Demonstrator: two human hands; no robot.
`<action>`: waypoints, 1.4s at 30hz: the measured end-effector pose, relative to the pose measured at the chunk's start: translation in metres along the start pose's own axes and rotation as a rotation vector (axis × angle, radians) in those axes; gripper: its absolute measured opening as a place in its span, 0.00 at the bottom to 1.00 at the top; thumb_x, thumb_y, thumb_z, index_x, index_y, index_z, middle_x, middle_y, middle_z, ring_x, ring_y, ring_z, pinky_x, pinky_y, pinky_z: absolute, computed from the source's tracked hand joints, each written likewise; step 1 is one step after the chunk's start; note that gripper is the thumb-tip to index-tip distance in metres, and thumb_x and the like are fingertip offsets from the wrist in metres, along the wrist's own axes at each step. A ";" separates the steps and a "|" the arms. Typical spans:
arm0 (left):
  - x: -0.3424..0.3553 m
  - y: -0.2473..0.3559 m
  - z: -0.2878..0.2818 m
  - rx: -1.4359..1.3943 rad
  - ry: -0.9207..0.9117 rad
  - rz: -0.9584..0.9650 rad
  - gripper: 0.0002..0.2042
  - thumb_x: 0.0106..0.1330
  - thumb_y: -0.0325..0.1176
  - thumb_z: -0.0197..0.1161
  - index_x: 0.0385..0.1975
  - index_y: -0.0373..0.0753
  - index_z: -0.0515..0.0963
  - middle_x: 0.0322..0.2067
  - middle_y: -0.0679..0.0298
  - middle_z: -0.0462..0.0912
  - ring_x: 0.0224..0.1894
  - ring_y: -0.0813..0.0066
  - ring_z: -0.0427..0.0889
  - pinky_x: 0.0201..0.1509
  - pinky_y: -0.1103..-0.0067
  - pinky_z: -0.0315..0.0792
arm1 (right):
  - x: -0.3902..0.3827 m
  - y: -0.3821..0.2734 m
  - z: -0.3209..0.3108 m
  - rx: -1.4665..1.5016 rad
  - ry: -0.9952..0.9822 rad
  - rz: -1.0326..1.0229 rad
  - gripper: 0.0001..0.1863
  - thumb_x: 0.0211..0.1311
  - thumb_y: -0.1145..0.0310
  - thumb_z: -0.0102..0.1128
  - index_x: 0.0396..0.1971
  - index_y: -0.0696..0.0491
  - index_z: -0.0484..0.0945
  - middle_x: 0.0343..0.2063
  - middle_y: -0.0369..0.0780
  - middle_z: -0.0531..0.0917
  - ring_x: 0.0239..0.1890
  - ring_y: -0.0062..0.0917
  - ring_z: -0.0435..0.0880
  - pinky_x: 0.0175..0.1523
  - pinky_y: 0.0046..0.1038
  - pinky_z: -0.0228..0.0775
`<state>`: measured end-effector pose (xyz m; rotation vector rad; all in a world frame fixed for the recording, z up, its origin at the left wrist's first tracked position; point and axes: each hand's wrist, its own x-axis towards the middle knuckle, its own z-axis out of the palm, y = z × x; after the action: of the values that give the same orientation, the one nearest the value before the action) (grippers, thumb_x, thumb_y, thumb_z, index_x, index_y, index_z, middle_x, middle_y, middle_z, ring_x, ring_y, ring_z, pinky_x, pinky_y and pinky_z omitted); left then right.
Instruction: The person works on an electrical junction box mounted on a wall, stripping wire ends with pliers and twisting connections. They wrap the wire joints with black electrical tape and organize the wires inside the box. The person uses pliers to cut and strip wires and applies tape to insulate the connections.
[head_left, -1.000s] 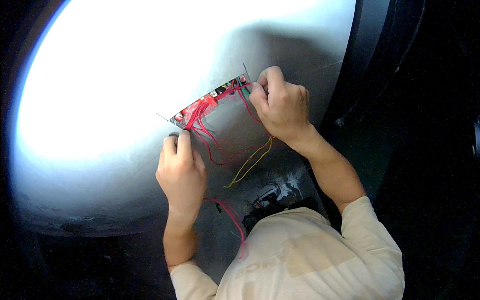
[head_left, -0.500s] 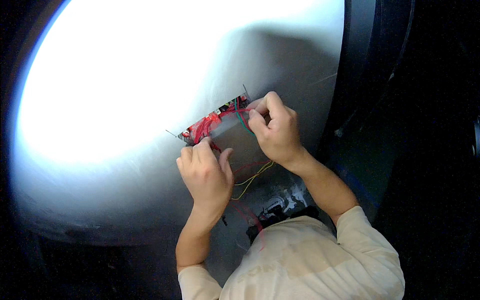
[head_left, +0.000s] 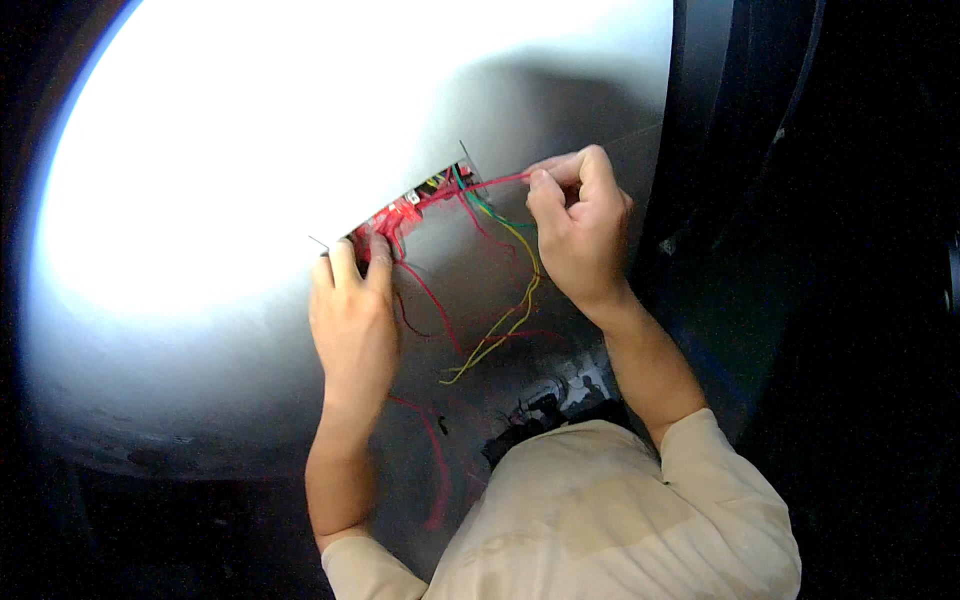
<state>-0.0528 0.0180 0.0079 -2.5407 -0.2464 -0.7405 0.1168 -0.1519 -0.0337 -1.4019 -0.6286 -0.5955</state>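
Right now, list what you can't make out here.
All in the head view:
Red wire: the right hand hides where it ends.
Left hand: its fingers hide whether its grip holds a wire.
Panel: upper left washed out by glare.
Black gear: lower part behind the shirt.

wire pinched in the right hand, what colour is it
Red; the wire shows best in the head view.
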 end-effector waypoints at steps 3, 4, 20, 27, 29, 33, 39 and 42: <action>-0.006 0.010 0.008 0.093 -0.042 0.002 0.22 0.66 0.25 0.60 0.61 0.37 0.80 0.48 0.53 0.76 0.45 0.58 0.79 0.45 0.66 0.78 | 0.000 -0.002 0.004 0.065 0.010 0.015 0.07 0.66 0.76 0.65 0.31 0.57 0.74 0.24 0.44 0.85 0.26 0.34 0.89 0.33 0.35 0.80; -0.008 0.011 0.013 0.115 0.028 0.005 0.21 0.66 0.29 0.61 0.61 0.39 0.81 0.45 0.56 0.77 0.41 0.61 0.80 0.41 0.68 0.78 | -0.001 -0.002 0.005 0.089 0.019 0.013 0.07 0.66 0.76 0.65 0.31 0.57 0.74 0.24 0.44 0.85 0.26 0.33 0.89 0.33 0.35 0.80; 0.009 0.033 -0.008 -0.052 -0.071 -0.299 0.12 0.66 0.30 0.66 0.46 0.31 0.81 0.40 0.50 0.84 0.37 0.50 0.90 0.40 0.60 0.83 | -0.003 0.018 -0.035 0.252 0.089 0.088 0.06 0.68 0.79 0.65 0.34 0.56 0.75 0.31 0.38 0.86 0.29 0.15 0.81 0.36 0.23 0.76; -0.031 0.031 -0.002 -0.629 0.116 -0.631 0.07 0.70 0.26 0.68 0.42 0.28 0.82 0.34 0.47 0.86 0.31 0.48 0.87 0.38 0.65 0.78 | -0.005 0.013 -0.042 0.406 -0.016 0.188 0.08 0.69 0.81 0.61 0.46 0.59 0.79 0.31 0.35 0.85 0.28 0.12 0.79 0.35 0.19 0.73; -0.022 0.035 0.000 -0.676 0.276 -0.616 0.07 0.72 0.25 0.67 0.43 0.28 0.84 0.27 0.56 0.85 0.27 0.67 0.82 0.34 0.74 0.75 | -0.008 0.016 -0.044 0.312 -0.048 0.188 0.08 0.70 0.80 0.61 0.47 0.59 0.82 0.30 0.35 0.86 0.28 0.12 0.79 0.34 0.18 0.72; -0.004 0.025 0.009 -0.872 0.457 -0.590 0.09 0.73 0.25 0.67 0.49 0.28 0.84 0.26 0.63 0.83 0.25 0.81 0.78 0.31 0.79 0.73 | -0.025 0.023 -0.044 0.169 0.036 0.227 0.07 0.69 0.79 0.62 0.42 0.60 0.88 0.30 0.36 0.88 0.26 0.13 0.79 0.32 0.18 0.70; -0.040 -0.002 0.039 -0.988 0.325 -0.610 0.14 0.77 0.30 0.64 0.55 0.27 0.82 0.32 0.67 0.83 0.27 0.84 0.77 0.31 0.83 0.71 | -0.062 0.020 -0.047 -0.028 0.019 0.275 0.08 0.67 0.80 0.59 0.40 0.60 0.87 0.31 0.40 0.87 0.28 0.20 0.80 0.34 0.23 0.71; -0.046 0.014 0.033 -1.193 0.217 -0.623 0.17 0.80 0.32 0.60 0.62 0.29 0.80 0.36 0.68 0.84 0.30 0.86 0.75 0.33 0.85 0.70 | -0.055 0.012 -0.053 -0.145 -0.273 0.131 0.11 0.63 0.80 0.55 0.41 0.61 0.85 0.31 0.45 0.82 0.34 0.33 0.83 0.40 0.31 0.74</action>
<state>-0.0719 0.0205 -0.0468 -3.4406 -0.7045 -1.8147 0.0891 -0.2030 -0.0846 -1.6634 -0.7137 -0.3534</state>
